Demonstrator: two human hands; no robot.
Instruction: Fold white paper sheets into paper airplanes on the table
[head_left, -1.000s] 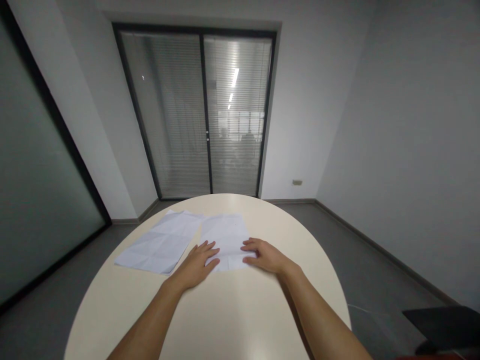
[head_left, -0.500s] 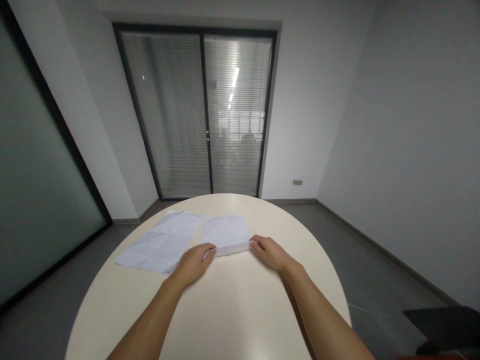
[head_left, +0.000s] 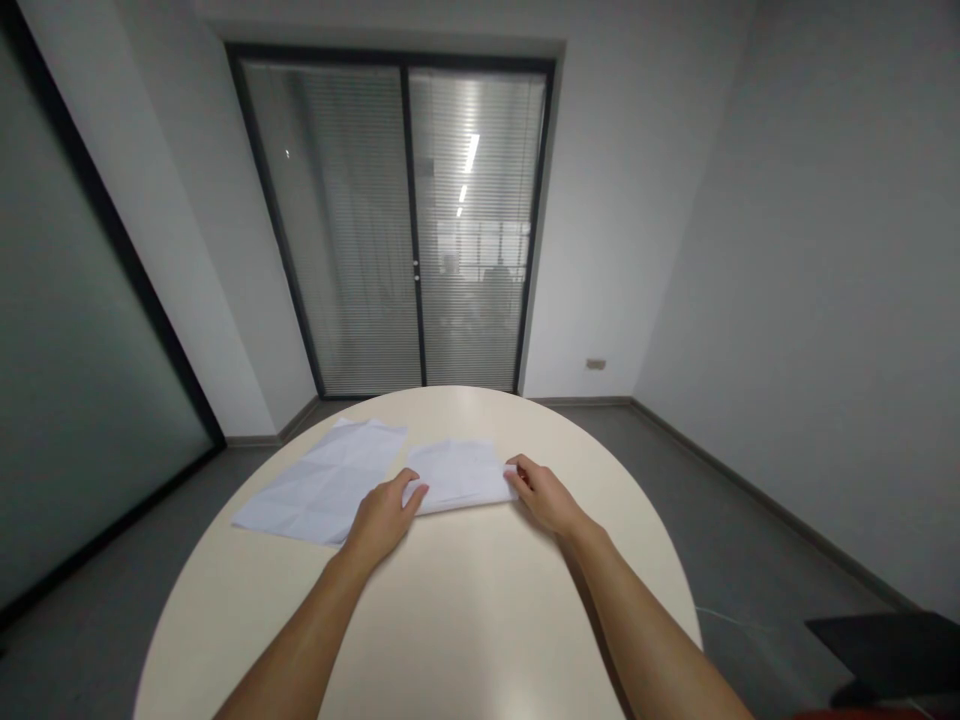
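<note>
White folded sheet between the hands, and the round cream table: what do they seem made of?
White folded sheet: likely matte paper, judging by its straight fold and dull surface. Round cream table: smooth, faintly glossy top, perhaps laminate or painted board; a soft light patch shows sheen.

A bluish white is shown by the folded paper (head_left: 459, 475) and the creased sheet (head_left: 322, 485), set off by the plain cream of the tabletop (head_left: 450, 620). The door frame (head_left: 412, 180) is finished in black, the blinds (head_left: 352, 260) are ruled with fine horizontal stripes, and the floor (head_left: 739, 545) is coloured dark grey.
</note>
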